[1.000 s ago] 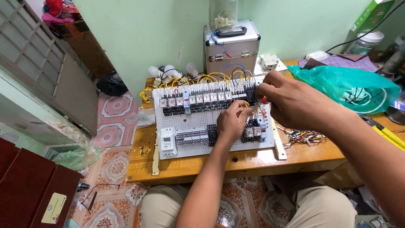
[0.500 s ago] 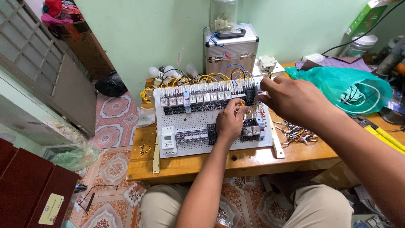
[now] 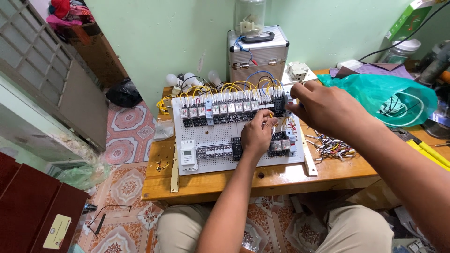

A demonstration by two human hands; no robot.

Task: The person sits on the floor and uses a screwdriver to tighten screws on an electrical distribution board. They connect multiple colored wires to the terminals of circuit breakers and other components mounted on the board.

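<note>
A person seated at a wooden table [image 3: 211, 180] works on a white perforated wiring board [image 3: 220, 133] at the centre of the frame. The left hand [image 3: 258, 133] rests on the board's middle, fingers pinched together on a yellow wire [image 3: 271, 114] just below the row of relays [image 3: 220, 108]. The right hand [image 3: 323, 105], at the board's upper right edge, has its fingertips closed on a small part at the end of that row; what exactly it clamps cannot be told. A green plastic bag [image 3: 389, 96] lies at right, a metal case [image 3: 258, 51] stands behind the board, and loose wire ends [image 3: 330, 147] lie right of it.
</note>
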